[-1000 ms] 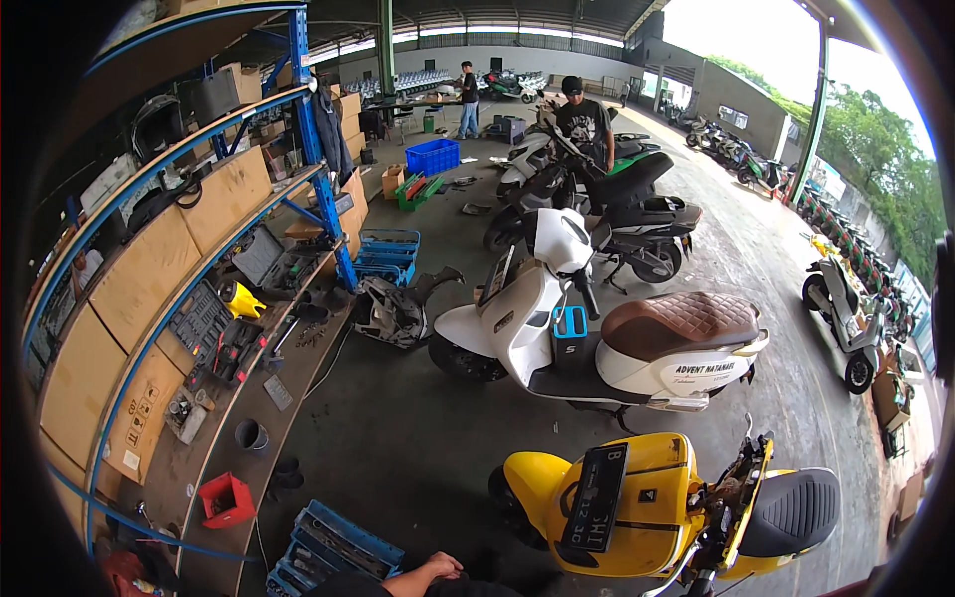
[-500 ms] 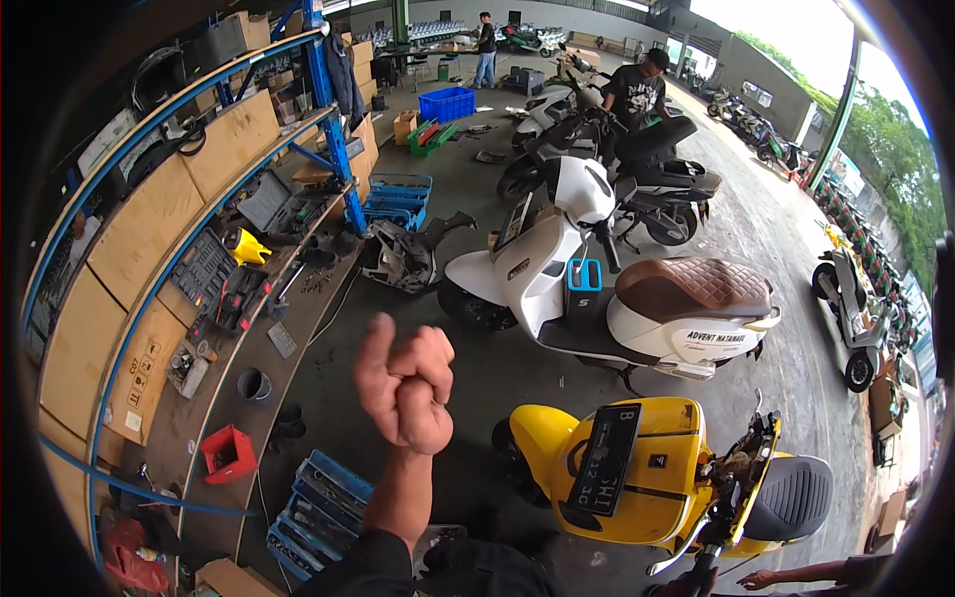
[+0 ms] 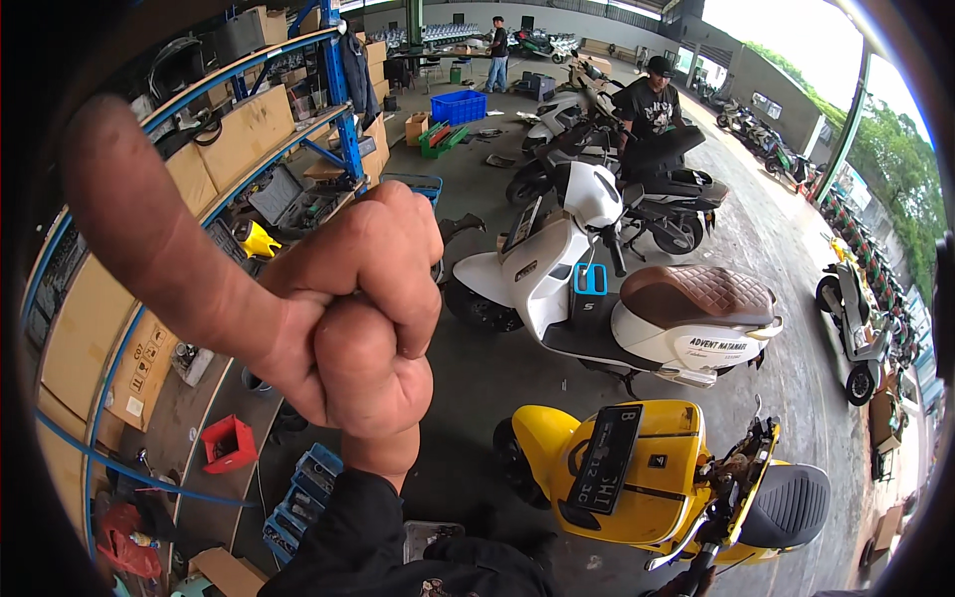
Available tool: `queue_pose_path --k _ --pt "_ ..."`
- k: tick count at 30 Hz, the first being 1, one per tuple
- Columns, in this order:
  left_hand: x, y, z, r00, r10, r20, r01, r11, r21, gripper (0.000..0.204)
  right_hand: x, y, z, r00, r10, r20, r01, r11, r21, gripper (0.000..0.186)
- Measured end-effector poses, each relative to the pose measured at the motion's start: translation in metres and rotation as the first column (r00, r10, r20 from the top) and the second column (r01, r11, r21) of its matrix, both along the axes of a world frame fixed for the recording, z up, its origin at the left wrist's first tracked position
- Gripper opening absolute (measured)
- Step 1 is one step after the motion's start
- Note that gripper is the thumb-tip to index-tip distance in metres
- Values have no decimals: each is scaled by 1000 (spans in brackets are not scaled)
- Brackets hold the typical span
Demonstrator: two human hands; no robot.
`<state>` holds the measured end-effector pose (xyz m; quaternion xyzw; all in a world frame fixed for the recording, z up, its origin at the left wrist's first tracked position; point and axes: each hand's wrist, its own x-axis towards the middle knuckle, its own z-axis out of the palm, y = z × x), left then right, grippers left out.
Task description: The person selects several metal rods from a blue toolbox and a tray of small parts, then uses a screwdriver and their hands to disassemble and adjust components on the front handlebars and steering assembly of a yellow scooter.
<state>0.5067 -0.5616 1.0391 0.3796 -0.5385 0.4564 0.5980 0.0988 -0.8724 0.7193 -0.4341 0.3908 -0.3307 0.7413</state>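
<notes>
Yellow, black-seated scooter (image 3: 647, 522): lower right of bare left grip (image 3: 358, 338) — apart
Axis: left to right
Left grip: clenched, index extended — seemingly empty

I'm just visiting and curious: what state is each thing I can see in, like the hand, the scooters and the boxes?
Left hand: raised, one finger extended, others curled
White scooter: standing, riderless
Yellow scooter: standing, riderless
Red bin: open-topped
Blue toolbox: open, partly hidden
Grey tool case: open
Blue crate: open-topped
</notes>
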Motion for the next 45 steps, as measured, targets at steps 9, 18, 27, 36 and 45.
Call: queue_pose_path --k 9,18,27,36,45 --pt "-15 4 7 998 66 -8 -65 992 111 92 -20 -16 -24 999 19 -36 -21 998 -59 40" --pt "-17 2 11 1000 -5 24 2 994 105 92 -10 -7 -6 1000 5 -3 -5 999 35 36" --pt "-22 8 6 982 179 -66 -181 983 -30 94 -5 0 -4 999 29 -26 -29 999 21 34" --pt "27 -19 -78 887 -180 -426 217 975 40 68 17 5 13 989 -89 -114 108 979 174 61" --pt "-73 -18 -422 -781 -92 -618 313 798 -515 40 -21 58 -46 997 -14 -79 59 797 601 20"
